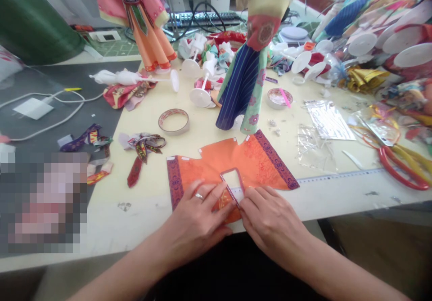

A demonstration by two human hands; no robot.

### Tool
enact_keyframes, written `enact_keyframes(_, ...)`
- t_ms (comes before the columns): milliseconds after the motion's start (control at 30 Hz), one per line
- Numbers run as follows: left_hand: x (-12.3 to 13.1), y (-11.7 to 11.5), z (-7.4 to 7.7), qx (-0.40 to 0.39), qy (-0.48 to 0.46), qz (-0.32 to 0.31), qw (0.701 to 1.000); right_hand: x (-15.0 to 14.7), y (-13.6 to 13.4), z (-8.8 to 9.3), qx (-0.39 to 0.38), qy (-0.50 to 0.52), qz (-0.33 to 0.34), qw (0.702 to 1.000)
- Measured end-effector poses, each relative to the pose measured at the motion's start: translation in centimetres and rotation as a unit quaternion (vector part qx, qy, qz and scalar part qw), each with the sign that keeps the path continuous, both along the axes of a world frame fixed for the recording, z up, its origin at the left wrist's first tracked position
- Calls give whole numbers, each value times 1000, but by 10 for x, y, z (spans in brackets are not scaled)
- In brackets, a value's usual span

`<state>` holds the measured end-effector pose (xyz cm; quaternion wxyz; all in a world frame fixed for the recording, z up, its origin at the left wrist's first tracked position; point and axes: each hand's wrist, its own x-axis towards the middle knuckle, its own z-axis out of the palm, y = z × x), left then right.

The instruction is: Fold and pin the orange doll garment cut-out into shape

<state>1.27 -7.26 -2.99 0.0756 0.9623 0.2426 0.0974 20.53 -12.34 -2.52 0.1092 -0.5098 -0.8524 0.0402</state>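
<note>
An orange doll garment (216,161) with purple patterned bands on both sides lies spread at the table's front edge. Small white tabs show along its upper edge. Near its lower middle is an opening framed by a dark dotted trim (240,179). My left hand (202,206), with a ring on one finger, is closed on the garment just left of the opening, its fingertips at the trim. On the other side, my right hand (268,213) has its fingers bent and pressed together at the trim's lower right corner. The cloth between the fingertips is mostly hidden.
Behind the garment stand two dressed doll figures, one in pink and orange (148,31), one in blue and green (243,80). A tape roll (173,121) and fabric scraps (143,146) lie left. Red-handled scissors (388,166), clear plastic bags (315,148) and heaped doll parts (367,44) lie right.
</note>
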Motion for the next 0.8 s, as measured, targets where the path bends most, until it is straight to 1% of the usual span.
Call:
enact_keyframes(200,0,-1,1,-3,8,-3,1000,0,0,-2,4,6,3,1000)
enact_keyframes(500,-1,-3,3,-8,25,-5,1000,2,-2,-1,-15,20,4,1000)
enact_keyframes(800,-2,-3,3,-12,20,-6,1000,13,-11,-1,-4,63,-5,998)
